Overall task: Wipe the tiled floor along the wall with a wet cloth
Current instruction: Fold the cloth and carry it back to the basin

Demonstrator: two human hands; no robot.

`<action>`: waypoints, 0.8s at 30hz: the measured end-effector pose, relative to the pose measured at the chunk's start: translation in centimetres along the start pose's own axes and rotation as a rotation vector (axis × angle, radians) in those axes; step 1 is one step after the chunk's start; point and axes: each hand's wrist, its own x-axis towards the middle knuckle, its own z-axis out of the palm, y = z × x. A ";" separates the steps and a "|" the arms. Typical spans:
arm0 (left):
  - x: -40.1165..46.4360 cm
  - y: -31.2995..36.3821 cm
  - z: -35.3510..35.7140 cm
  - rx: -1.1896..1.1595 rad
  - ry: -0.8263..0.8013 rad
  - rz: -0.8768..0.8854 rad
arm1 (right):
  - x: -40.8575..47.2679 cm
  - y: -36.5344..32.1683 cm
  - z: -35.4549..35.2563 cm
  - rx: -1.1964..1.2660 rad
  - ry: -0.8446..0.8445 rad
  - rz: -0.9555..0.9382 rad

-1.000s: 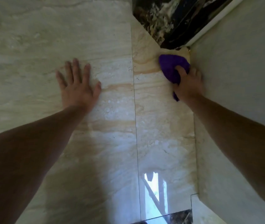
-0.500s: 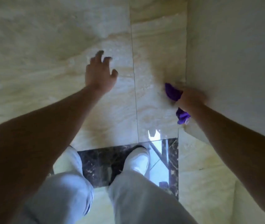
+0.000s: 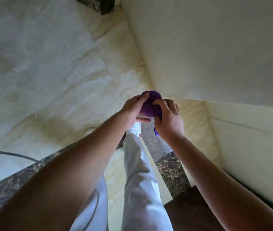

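Observation:
A purple cloth [image 3: 151, 104], bunched into a ball, is held up off the floor between both hands. My left hand [image 3: 133, 110] grips its left side with fingers curled over the top. On the cloth's right side my right hand [image 3: 168, 118] is closed, and a small purple end hangs below the palm. Beneath them lies the beige marble-look tiled floor [image 3: 49, 72], which meets the cream wall [image 3: 207, 47] on the right.
My legs in light trousers [image 3: 139, 172] and a white shoe [image 3: 135, 129] stand on a dark marble strip [image 3: 170, 167]. A dark cable [image 3: 10, 154] crosses the floor at left. A wall corner juts out at right [image 3: 205, 104]. A brown surface [image 3: 190, 212] sits bottom right.
I have risen from the floor. The cloth left the tiles by the wall and came up in front of me. My left hand, free before, now grips the cloth too.

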 end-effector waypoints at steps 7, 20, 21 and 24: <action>-9.4 -0.1 4.6 0.208 -0.282 0.022 | -12.4 -2.6 -5.7 0.733 0.316 0.269; -25.2 -21.6 10.2 0.676 -0.548 -0.373 | -42.8 -2.3 0.1 2.074 1.015 0.938; -26.1 -23.8 10.0 0.757 -0.557 -0.383 | -45.2 -2.5 1.2 2.137 1.092 0.886; -28.8 -32.3 8.6 0.981 -0.563 -0.345 | -53.2 -3.2 5.6 2.117 1.328 0.894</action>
